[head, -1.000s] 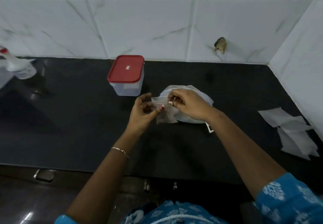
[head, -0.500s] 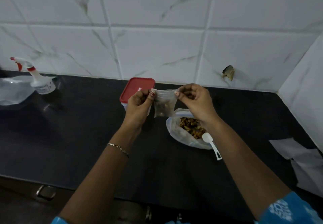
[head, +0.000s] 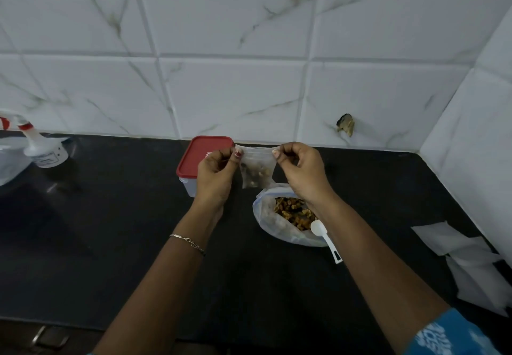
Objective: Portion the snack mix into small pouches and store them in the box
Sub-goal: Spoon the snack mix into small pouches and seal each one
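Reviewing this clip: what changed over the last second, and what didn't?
The pouch, a second ago low over the snack bag, has been lifted and now hangs between the left hand and right hand, each pinching a top corner. Both hands kept their hold; the box stays lidded, the spoon at the bag's edge.

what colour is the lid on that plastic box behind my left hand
Red. The lid sits on a clear box, seen best in the head view.
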The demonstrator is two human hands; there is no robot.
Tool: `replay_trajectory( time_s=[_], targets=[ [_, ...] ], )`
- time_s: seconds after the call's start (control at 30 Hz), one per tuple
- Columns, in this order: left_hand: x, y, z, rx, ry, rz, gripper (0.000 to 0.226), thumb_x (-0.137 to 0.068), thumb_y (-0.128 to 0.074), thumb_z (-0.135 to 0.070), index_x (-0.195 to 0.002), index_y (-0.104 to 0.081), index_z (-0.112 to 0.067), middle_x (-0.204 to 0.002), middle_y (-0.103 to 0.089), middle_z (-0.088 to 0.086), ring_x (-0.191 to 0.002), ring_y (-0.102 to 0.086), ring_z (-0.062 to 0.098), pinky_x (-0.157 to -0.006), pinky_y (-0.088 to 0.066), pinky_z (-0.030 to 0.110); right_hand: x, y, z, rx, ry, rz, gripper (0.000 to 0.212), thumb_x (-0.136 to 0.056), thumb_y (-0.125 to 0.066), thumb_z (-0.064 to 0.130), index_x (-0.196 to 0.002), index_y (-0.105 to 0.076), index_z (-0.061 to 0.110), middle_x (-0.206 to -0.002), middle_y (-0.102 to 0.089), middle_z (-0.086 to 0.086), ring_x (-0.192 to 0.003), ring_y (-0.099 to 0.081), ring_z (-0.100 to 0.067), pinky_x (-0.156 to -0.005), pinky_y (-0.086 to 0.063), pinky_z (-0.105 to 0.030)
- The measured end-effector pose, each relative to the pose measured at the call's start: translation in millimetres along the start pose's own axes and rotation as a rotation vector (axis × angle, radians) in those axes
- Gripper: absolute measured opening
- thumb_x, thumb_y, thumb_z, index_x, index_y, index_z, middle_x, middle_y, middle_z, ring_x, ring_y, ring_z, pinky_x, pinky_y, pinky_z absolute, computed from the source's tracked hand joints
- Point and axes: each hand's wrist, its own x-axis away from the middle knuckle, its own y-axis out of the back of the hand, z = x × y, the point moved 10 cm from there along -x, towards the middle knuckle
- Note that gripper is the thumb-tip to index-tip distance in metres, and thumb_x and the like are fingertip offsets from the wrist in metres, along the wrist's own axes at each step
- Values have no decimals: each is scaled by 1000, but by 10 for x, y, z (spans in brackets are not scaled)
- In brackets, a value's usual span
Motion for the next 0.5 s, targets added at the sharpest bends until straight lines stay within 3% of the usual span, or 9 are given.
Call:
replay_trajectory(
  time_s=[0.13,0.3,0.5],
  targets=[
    [-14,-37,-37,-29,-14,4,21,-93,-60,-15,-106,-66,0,-86,-68,-1,-71,-65,-7,-65,-47,7,-6,22,-3,63,2,-1,9,-93,-62,26,-95,-66,19,-82,-63,12,-77,-59,-1,-72,-48,-13],
    [-20,-109,-18,-37,7,48,21,-94,-59,-16,-105,-66,1,-87,-69,1,-73,-67,-4,-63,-48,8,39,-17,-86,-80,-39,82,12,-93,-63,23,-101,-67,15,-89,-66,8,-80,-61,7,-70,-49,-8],
    [-18,-199,9,-31,34,114,18,-94,-58,-18,-102,-67,-4,-91,-71,1,-81,-68,0,-66,-49,8,24,4,-101,-14,-10,23,11,-92,-64,21,-100,-68,16,-92,-66,8,-91,-63,-5,-81,-52,-21]
  ],
)
